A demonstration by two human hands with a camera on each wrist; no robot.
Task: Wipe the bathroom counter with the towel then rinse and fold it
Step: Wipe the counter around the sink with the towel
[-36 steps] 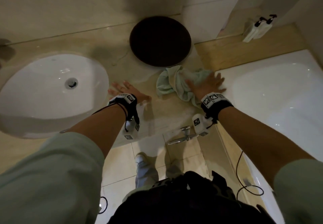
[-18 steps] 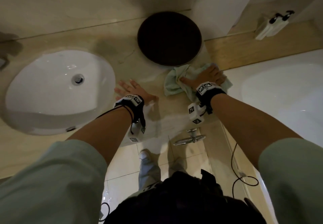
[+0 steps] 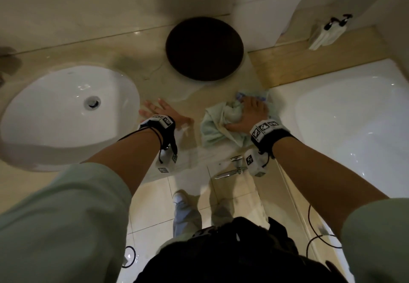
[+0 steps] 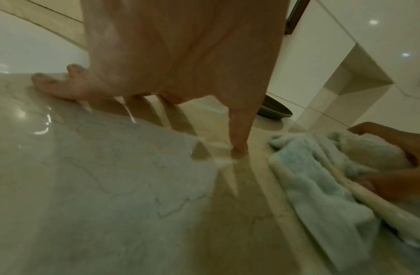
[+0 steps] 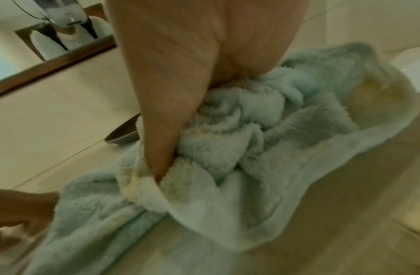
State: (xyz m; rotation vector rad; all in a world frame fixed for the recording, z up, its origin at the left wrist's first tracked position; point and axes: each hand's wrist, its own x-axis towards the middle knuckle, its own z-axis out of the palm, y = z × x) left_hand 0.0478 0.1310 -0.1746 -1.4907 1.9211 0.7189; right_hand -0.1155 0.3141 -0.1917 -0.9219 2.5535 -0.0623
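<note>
A pale green towel lies bunched on the beige marble counter, between the sink and the bathtub. My right hand presses down on it, thumb and fingers dug into the folds and gripping the cloth. The right wrist view shows the thumb buried in the crumpled towel. My left hand rests flat on the wet counter beside the sink rim, fingers spread, holding nothing. The left wrist view shows its fingertips touching the glossy stone, the towel to their right.
A white oval sink is set into the counter on the left. A dark round plate sits at the back against the wall. A white bathtub adjoins on the right, with soap dispensers on its ledge. A chrome handle juts out below the counter's front edge.
My right hand pushed the towel toward the dark plate, then drew it back toward the front edge, its fingers going from spread to bunching the cloth. The left hand stayed planted.
</note>
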